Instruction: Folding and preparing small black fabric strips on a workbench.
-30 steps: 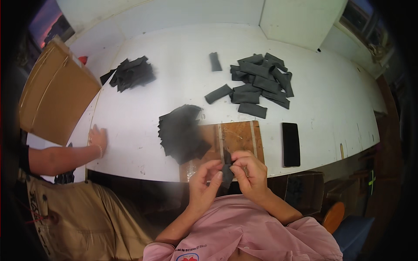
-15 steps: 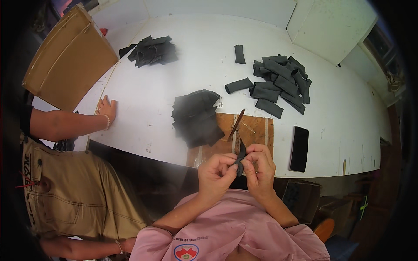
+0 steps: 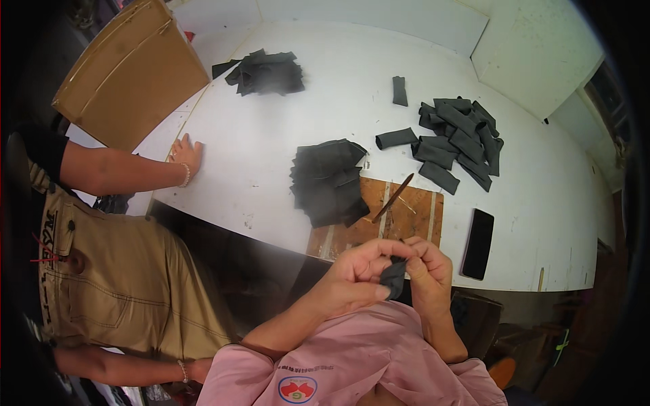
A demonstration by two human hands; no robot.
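Close to my body, at the table's front edge, a small dark grey fabric piece [image 3: 393, 276] is bunched between both hands. My left hand [image 3: 362, 271] grips its lower left side with thumb and fingers. The fingers of my right hand [image 3: 426, 264] pinch its upper right side. Beyond my hands, a brown pointed stick [image 3: 393, 197] rests on a brown board [image 3: 413, 220] with pale tape strips. A stack of flat dark fabric pieces [image 3: 328, 183] overlaps the board's left part. Right of the board lies a black phone [image 3: 478, 243].
Rolled or folded grey fabric tubes [image 3: 467, 139] are heaped at the back right, with a single tube [image 3: 399, 91] apart. Another dark fabric pile [image 3: 271, 73] lies farther back. A cardboard box [image 3: 132, 74] stands far left. Another person's hand [image 3: 186, 159] rests on the white table [image 3: 230, 155].
The fabric has shifted from a narrow upright twist to a wider bunch, lower and nearer my body. My left hand has turned over it. The whole view has moved slightly.
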